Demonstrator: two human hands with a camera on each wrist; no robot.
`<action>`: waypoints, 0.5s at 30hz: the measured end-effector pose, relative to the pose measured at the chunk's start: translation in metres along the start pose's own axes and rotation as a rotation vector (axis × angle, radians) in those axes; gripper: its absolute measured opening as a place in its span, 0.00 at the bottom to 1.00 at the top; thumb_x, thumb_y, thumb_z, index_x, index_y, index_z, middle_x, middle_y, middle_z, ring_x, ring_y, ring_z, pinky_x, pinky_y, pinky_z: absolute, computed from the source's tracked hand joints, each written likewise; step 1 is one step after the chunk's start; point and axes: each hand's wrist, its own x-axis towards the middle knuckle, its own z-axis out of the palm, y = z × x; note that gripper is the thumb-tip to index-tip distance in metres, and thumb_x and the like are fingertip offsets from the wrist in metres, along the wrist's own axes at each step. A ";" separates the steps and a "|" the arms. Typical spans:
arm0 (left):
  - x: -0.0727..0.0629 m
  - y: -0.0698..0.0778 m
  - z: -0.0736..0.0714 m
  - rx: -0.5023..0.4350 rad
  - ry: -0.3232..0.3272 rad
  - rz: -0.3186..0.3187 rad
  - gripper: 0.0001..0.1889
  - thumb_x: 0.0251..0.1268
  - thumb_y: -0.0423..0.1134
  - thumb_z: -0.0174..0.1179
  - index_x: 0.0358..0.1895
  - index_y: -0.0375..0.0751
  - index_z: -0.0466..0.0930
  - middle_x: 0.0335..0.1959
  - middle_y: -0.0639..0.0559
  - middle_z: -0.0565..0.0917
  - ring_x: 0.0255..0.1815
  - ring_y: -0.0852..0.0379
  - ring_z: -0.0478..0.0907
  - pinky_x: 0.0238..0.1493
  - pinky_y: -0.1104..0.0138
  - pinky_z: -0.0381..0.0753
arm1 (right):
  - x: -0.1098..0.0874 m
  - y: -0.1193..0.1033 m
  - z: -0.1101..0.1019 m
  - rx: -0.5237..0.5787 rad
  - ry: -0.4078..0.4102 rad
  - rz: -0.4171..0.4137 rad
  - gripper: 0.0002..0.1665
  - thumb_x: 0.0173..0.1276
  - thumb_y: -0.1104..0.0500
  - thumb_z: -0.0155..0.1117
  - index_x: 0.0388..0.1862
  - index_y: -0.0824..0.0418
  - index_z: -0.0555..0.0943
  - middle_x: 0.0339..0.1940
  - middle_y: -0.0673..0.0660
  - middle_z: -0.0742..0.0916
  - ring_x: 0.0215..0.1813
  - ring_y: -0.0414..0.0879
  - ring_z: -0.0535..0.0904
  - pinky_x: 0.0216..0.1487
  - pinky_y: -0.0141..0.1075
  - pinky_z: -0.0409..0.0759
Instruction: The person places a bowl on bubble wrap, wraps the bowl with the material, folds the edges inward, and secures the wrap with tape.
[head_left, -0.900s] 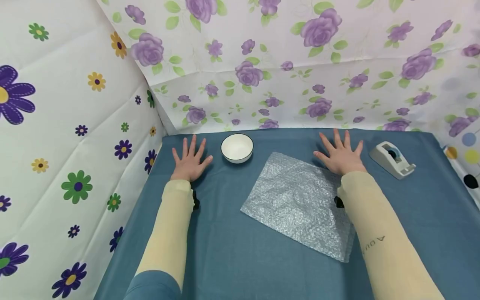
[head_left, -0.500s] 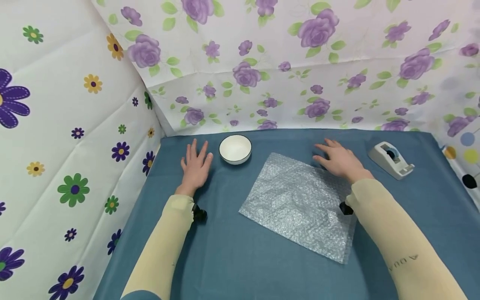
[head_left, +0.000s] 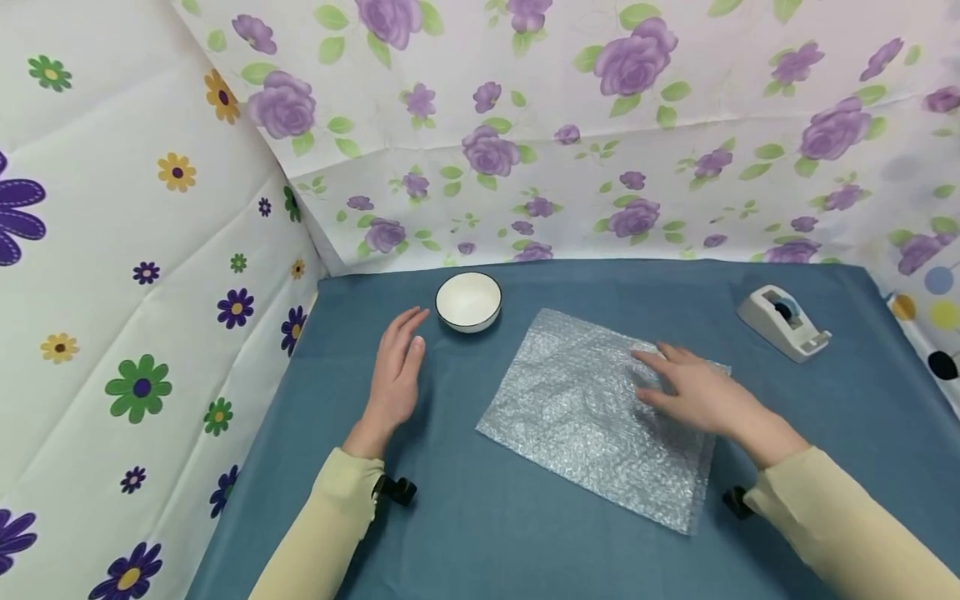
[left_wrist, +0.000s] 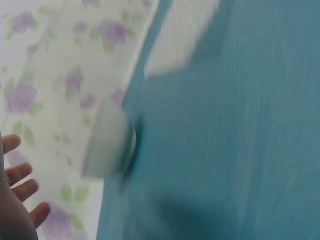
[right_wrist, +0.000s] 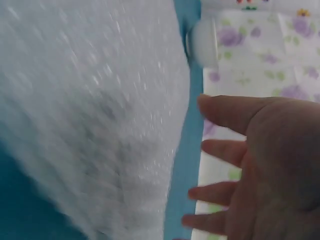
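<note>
1. Over the right part of a bubble-wrap sheet [head_left: 570, 417], the right hand [head_left: 701, 390] is hovering palm down; its fingers and thumb are standing apart and holding nothing; its shadow is falling on the wrap beneath.
2. Under the right hand and reaching out to its left, the sheet is lying flat and slightly turned; it is filling much of the space between the two hands, and its nearest corner is pointing towards the person.
3. Well to the left of the right hand, the left hand [head_left: 393, 379] is hanging over the blue cloth [head_left: 465, 533]; its fingers are extending forward, thumb set apart from them, gripping nothing; in the left wrist view the fingertips are showing gaps between them.
4. Just beyond the left fingertips and a little to their right, a white bowl [head_left: 468, 302] with a dark rim is standing upright, apart from the hand; it is looking blurred in the left wrist view.
5. Beyond the right hand and to its right, a white tape dispenser [head_left: 780, 323] is resting on the cloth, well apart from the fingers.
6. Behind each hand, a cream sleeve [head_left: 322, 525] is covering the forearm; ahead of both hands, a purple-flowered sheet [head_left: 450, 92] is hanging as a backdrop.
</note>
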 end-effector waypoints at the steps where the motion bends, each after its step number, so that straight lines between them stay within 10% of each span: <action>1: -0.004 0.006 0.001 -0.033 -0.009 0.007 0.23 0.90 0.39 0.44 0.78 0.35 0.73 0.77 0.38 0.71 0.78 0.38 0.66 0.73 0.41 0.66 | -0.007 -0.001 0.005 -0.001 0.000 -0.001 0.46 0.81 0.39 0.64 0.88 0.56 0.62 0.84 0.79 0.57 0.81 0.82 0.52 0.69 0.81 0.59; 7: -0.022 0.030 0.014 -0.110 -0.251 -0.004 0.21 0.88 0.37 0.50 0.75 0.36 0.76 0.69 0.42 0.81 0.70 0.41 0.78 0.65 0.48 0.78 | -0.033 -0.008 0.035 0.028 -0.029 0.029 0.56 0.77 0.32 0.65 0.88 0.61 0.58 0.82 0.84 0.53 0.79 0.88 0.46 0.67 0.82 0.59; 12: -0.031 0.037 0.036 0.005 -0.675 -0.075 0.30 0.87 0.48 0.55 0.83 0.38 0.66 0.84 0.44 0.65 0.86 0.45 0.56 0.82 0.47 0.60 | -0.043 -0.008 0.050 0.006 -0.138 0.096 0.65 0.71 0.28 0.68 0.90 0.62 0.52 0.83 0.84 0.42 0.81 0.86 0.36 0.67 0.86 0.46; 15: -0.034 0.039 0.055 0.052 -0.813 -0.083 0.33 0.87 0.48 0.56 0.85 0.39 0.60 0.88 0.44 0.54 0.89 0.45 0.43 0.85 0.50 0.50 | -0.045 -0.008 0.052 -0.032 -0.162 0.133 0.69 0.67 0.27 0.70 0.91 0.60 0.50 0.84 0.83 0.39 0.81 0.84 0.33 0.68 0.86 0.43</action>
